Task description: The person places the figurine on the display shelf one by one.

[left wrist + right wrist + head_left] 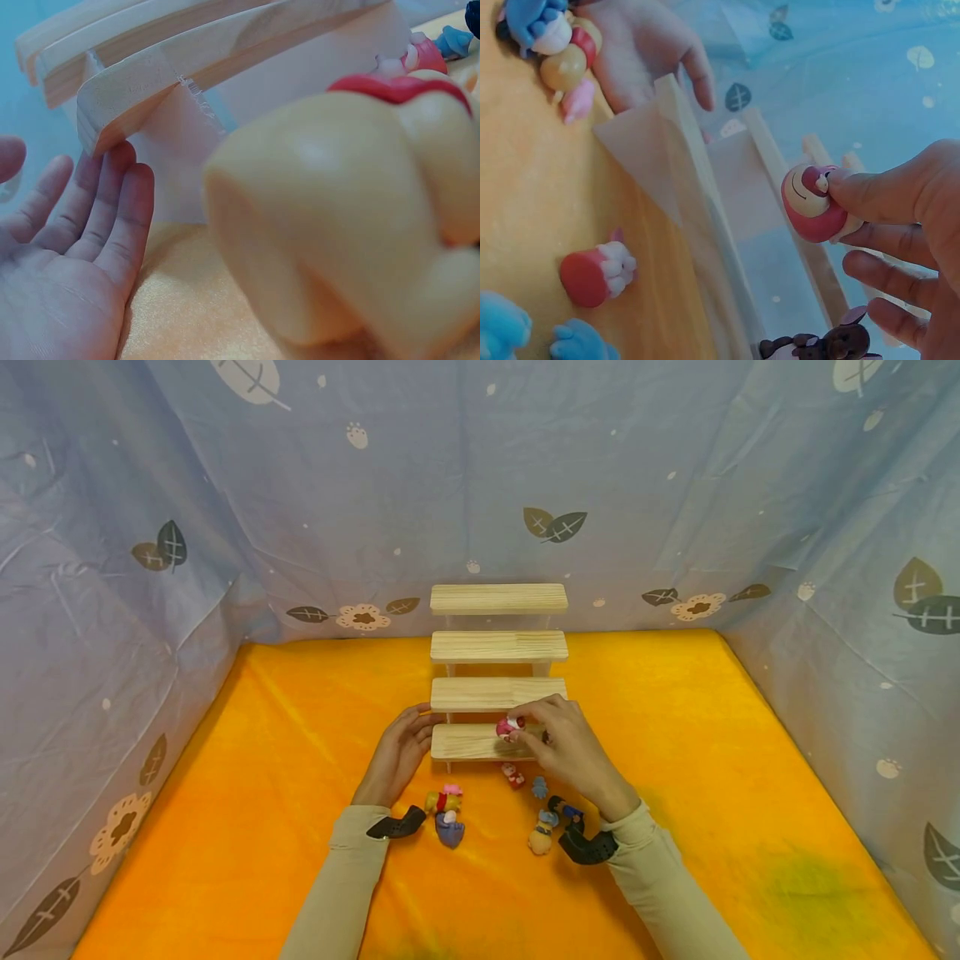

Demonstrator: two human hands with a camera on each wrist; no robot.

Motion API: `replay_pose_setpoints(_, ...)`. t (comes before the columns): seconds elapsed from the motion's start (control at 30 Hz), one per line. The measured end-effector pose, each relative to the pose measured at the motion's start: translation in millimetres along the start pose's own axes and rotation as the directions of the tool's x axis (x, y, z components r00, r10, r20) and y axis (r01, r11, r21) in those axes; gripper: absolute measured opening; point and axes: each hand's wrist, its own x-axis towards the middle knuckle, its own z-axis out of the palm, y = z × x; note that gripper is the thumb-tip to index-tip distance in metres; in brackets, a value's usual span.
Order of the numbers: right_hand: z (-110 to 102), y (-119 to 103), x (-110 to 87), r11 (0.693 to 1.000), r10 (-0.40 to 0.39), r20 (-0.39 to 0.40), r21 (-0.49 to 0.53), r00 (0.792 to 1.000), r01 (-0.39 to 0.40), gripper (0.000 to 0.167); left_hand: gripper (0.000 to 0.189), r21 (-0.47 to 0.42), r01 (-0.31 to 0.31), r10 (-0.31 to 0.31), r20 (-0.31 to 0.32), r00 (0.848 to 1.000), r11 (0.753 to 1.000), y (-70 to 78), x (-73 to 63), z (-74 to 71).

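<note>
My right hand [573, 747] pinches a small pink toy figure [810, 217] with a cream smiling muzzle between thumb and fingertips. It is held over the lowest step of a pale wooden four-step stand [465, 742]. A dark brown toy figure [844, 343] sits at that step's right end, largely covered by the hand in the head view. At the stand's left end my left hand [396, 752] has its fingers extended, the fingertips right at the underside of a step in the left wrist view.
In front of the stand lie a red-and-white figure [513, 775] and a small blue one [539, 787]. Nearer are a yellow bear figure [438, 802], a blue-purple figure [450, 831], a cream figure [540, 839] and a dark-haired figure [572, 812]. Patterned cloth [480, 468] hangs behind.
</note>
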Motion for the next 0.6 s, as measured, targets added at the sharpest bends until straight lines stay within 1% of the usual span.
replay_pose_setpoints(0.33, 4.4, 4.6, -0.3, 0.999, 0.013, 0.023, -0.039, 1.0, -0.012, 0.025, 0.026, 0.004, 0.009, -0.009, -0.018, 1.0, 1.0, -0.3, 0.2, -0.2)
replay_pose_setpoints(0.6, 7.5, 6.8, -0.2, 0.998, 0.001, 0.026, -0.064, 1.0, 0.001, 0.024, 0.026, 0.012, 0.008, -0.008, -0.009, 1.0, 1.0, 0.2, 0.2, 0.3)
